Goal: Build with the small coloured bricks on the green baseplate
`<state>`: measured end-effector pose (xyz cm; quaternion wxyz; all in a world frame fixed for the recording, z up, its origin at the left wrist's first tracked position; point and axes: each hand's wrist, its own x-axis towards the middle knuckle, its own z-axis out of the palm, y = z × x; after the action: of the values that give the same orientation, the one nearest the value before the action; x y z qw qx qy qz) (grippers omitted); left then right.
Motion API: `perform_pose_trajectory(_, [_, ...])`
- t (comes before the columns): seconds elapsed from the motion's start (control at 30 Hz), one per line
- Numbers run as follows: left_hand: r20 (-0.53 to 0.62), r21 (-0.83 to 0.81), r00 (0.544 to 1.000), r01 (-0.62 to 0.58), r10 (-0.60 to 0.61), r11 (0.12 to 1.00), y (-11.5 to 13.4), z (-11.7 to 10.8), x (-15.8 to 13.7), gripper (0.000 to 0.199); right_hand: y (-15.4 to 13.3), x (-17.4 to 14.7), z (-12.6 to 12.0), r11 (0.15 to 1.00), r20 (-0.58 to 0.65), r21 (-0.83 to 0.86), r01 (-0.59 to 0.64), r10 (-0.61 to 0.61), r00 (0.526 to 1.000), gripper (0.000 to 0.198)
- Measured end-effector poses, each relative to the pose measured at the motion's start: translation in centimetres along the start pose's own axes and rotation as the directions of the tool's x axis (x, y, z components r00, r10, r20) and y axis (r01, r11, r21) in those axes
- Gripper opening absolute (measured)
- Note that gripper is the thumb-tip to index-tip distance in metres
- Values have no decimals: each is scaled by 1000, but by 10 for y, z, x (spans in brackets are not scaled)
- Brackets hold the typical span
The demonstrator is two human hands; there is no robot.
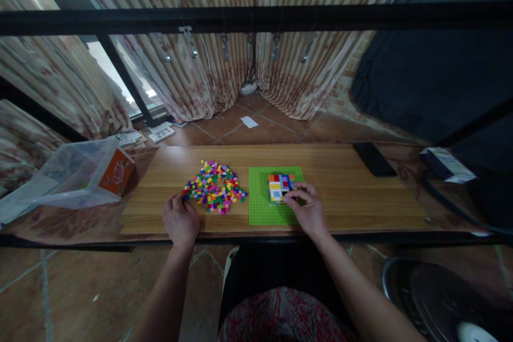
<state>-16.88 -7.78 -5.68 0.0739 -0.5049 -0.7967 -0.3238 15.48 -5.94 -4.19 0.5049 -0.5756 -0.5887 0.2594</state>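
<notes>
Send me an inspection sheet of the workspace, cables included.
Surface: brown wood-grain rectangular board.
Work items: multicoloured plastic brick build on flat green studded baseplate; loose small multicoloured plastic bricks piled left of it.
Clutter: flat black rectangular phone on the board; clear plastic bin with orange label, left.
Hands: bare left hand at the pile's left edge; bare right hand, fingers at the build; grips unclear.
Cables: dark curved cord-like band, far right; identity unclear.
Surroundings: striped beige fabric curtains, brown tiled floor.

Brick pile left of baseplate
</notes>
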Motion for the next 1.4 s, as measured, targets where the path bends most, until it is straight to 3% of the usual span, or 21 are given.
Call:
perform_pose_trajectory(0.63, [1,1,1000,-25,25,1000,-1,0,0,30,9,-6,0,968,20,-160,194,-193,981,13])
perform_pose_trajectory(1.0, [-5,52,1000,-30,31,998,0,-1,0,30,18,-8,0,859,55,-314,403,-408,911,12])
perform_pose_trajectory(1.4, [-15,54,999,-48,49,997,-3,1,-1,30,12,-16,-7,800,111,-394,453,-447,887,19])
